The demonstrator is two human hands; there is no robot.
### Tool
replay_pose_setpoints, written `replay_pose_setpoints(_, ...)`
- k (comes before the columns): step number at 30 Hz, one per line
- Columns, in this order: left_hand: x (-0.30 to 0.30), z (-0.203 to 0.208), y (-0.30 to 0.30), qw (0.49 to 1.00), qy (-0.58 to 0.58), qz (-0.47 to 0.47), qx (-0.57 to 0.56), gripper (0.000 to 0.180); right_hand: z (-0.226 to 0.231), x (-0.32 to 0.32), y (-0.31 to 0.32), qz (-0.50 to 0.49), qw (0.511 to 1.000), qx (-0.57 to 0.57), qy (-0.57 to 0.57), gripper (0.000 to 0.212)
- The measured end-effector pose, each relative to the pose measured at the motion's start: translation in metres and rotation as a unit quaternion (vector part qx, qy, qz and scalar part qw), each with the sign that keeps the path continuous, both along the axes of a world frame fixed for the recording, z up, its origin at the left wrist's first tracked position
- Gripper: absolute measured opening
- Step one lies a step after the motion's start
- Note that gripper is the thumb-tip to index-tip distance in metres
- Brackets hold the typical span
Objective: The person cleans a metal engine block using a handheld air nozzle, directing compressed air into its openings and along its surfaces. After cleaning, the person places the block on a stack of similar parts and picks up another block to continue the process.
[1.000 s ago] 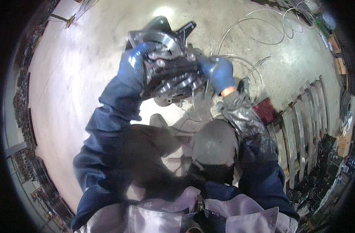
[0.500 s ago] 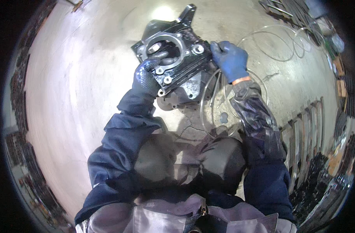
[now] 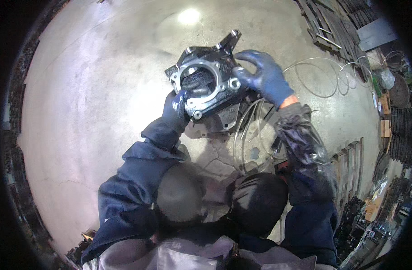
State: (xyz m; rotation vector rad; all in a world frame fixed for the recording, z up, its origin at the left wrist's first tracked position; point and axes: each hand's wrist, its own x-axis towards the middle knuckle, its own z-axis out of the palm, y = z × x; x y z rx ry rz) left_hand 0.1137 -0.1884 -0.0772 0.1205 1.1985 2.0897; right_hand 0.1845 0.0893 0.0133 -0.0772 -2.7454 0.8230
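Note:
A black metal housing (image 3: 224,63) with a bright machined ring (image 3: 205,102) round a big bore is held up in front of me, over the floor. My left hand (image 3: 176,110), in a dark glove with a blue patch, grips the ring's lower left side, its fingers reaching into the bore. At the housing's right side is my right hand (image 3: 265,80) in a blue glove. Its thumb and forefinger are spread apart, and the thumb is close to a round boss (image 3: 234,83); whether it touches is unclear. Under the housing a second dark metal part (image 3: 229,118) is partly hidden.
Loops of thin clear tubing or wire (image 3: 323,95) lie on the concrete floor (image 3: 89,117) to the right. Slatted metal racks (image 3: 350,166) and piled parts (image 3: 363,225) line the right side. Another rack (image 3: 321,27) stands at the far right. My knees (image 3: 260,202) are close below.
My right hand has loosened from the housing's right edge, its thumb and forefinger now parted. The housing sits slightly lower and further right in view, with my left hand still on it.

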Motion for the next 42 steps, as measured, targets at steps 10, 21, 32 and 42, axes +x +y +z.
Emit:
replay_pose_setpoints(10, 0.006, -0.003, -0.023, 0.998, -0.022, 0.004, -0.065, 0.050, -0.020, -0.017, -0.066, -0.001, 0.987, 0.141, 0.074, 0.038)
replay_pose_setpoints(21, -0.011, 0.012, -0.024, 0.773, 0.468, 0.158, -0.398, 0.048, -0.025, -0.048, -0.097, 0.007, 0.958, 0.285, 0.045, 0.039)
replay_pose_setpoints(32, -0.022, 0.006, -0.033, 0.900, 0.378, 0.149, -0.157, 0.036, -0.028, -0.047, -0.095, 0.012, 0.998, 0.010, 0.059, 0.024)
replay_pose_setpoints(42, -0.027, 0.006, -0.043, 0.886, 0.418, 0.091, -0.178, 0.042, -0.024, -0.043, -0.087, 0.108, 0.992, 0.015, 0.056, 0.032)
